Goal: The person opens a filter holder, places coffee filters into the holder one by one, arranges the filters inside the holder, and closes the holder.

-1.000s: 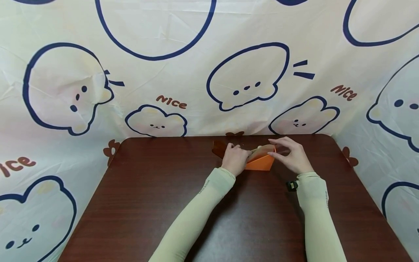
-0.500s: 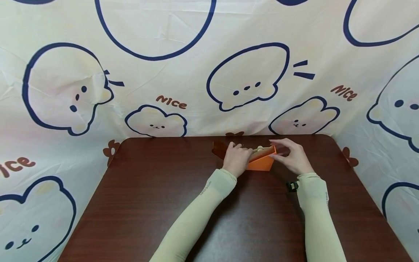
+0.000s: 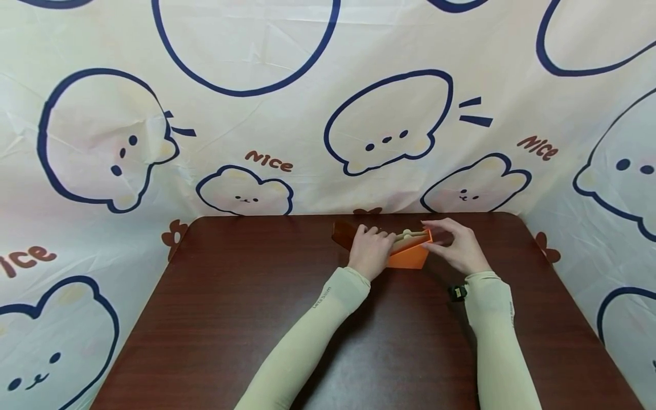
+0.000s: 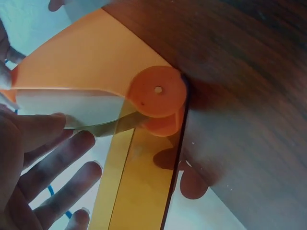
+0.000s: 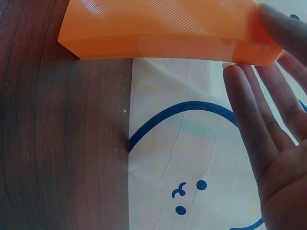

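An orange plastic box [image 3: 410, 257] with a translucent amber lid [image 4: 148, 182] stands near the table's back edge. Its lid is swung open on a round hinge [image 4: 158, 91]. Inside the box lies a thin grey-green panel [image 4: 103, 127]; a small pale knob [image 3: 407, 232] shows above it in the head view. My left hand [image 3: 370, 250] reaches over the hinge side and pinches the panel's edge between thumb and finger. At the box's other end, my right hand [image 3: 458, 246] holds the wall, thumb on one face and fingers on the opposite one.
The dark wooden table [image 3: 246, 319] extends toward me from the box. Right behind it and along both sides hangs a pale cloth [image 3: 307, 114] printed with blue cartoon outlines. A small black device [image 3: 457, 292] sits at my right wrist.
The panel in the box has tilted down, so less of its tan face shows and the box's inner wall is visible. Both hands have shifted only slightly.
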The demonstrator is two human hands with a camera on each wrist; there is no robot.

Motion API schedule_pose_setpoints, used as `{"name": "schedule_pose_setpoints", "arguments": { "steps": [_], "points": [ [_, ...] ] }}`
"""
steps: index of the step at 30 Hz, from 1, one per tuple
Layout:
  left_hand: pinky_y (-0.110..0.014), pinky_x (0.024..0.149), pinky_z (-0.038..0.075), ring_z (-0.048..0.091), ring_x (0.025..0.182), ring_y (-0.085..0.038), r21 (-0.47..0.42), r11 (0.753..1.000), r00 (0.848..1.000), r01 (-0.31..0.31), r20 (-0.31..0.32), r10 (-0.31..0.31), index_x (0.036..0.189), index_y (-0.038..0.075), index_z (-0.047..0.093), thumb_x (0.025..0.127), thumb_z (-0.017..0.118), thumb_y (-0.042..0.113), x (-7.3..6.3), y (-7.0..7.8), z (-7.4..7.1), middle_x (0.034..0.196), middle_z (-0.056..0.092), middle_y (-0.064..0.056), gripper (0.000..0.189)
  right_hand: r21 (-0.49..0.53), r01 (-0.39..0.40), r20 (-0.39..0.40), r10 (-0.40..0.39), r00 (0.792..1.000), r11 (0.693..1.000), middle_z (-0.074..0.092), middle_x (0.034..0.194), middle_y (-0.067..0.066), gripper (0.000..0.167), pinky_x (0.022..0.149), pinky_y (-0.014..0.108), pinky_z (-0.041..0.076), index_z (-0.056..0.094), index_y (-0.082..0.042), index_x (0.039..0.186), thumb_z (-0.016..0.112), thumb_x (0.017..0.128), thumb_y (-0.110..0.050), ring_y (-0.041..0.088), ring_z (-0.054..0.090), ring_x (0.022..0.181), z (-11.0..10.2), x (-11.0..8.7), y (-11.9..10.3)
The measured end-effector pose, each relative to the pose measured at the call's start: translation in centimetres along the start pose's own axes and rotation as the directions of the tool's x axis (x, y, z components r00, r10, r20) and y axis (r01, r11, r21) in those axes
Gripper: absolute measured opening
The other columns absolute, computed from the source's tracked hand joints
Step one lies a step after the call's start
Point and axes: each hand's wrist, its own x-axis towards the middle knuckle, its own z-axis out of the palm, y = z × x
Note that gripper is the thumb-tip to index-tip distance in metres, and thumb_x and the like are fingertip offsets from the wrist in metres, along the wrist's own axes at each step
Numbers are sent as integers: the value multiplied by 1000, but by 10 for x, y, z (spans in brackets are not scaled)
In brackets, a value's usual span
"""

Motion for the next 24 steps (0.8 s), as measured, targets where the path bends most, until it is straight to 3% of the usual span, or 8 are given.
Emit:
{"name": "schedule_pose_setpoints", "arguments": {
  "steps": [5,8,12,14,16,19,21,24],
  "points": [
    [-36,93,45,65,98,-12,-26,1000,999,-1,-53,0,116,29,70,99,70,34,-6,-5,-7,110,76,13,17,3,0,-1,0,1000,1000,69,127,10,52,79,5,49,66,-12,137,84,88,-14,27,67,108,0,-1,0],
    [-36,97,45,63,100,-12,-64,998,993,6,-119,-13,114,29,71,100,68,35,-11,-12,-13,108,75,13,14,9,-2,-1,2,1000,1000,69,126,10,51,79,6,49,67,-14,137,84,88,-14,27,67,108,1,-1,0],
    [-39,101,45,61,112,-15,-185,982,975,27,-213,-67,120,28,71,101,67,38,-18,-30,-23,114,73,11,22,21,-17,-1,17,1000,1000,69,125,9,50,79,6,50,67,-14,136,83,88,-13,27,67,108,1,-1,-1],
    [-42,105,44,58,121,-18,-268,962,969,48,-220,-110,130,27,67,98,70,44,-21,-43,-27,126,70,8,36,25,-25,1,25,1000,999,69,125,10,50,78,6,50,67,-13,136,83,88,-13,28,67,109,1,-1,-2],
    [-47,109,42,54,130,-22,-374,924,970,79,-186,-158,141,26,60,93,74,50,-25,-59,-30,139,64,4,55,26,-33,3,33,999,999,69,126,11,50,79,6,50,67,-12,136,83,89,-14,29,67,109,1,-1,-3],
    [-53,116,39,48,140,-26,-517,840,972,164,-62,-228,155,28,45,86,81,54,-32,-80,-30,154,53,0,83,19,-44,5,44,999,999,69,128,12,49,79,5,49,67,-11,136,83,89,-15,30,67,110,0,-2,-4],
    [-55,117,40,49,140,-27,-615,753,964,234,45,-264,160,30,36,82,86,50,-38,-91,-27,157,50,-2,95,13,-51,6,51,999,999,69,129,12,49,78,5,49,67,-11,136,83,90,-16,31,67,110,-1,-2,-4],
    [-55,112,46,55,137,-30,-712,619,939,331,187,-287,162,30,29,81,90,40,-46,-102,-18,154,53,-7,102,5,-67,5,67,998,998,69,128,12,49,78,5,49,68,-12,136,83,89,-16,30,68,110,-1,-2,-3]
  ]
}}
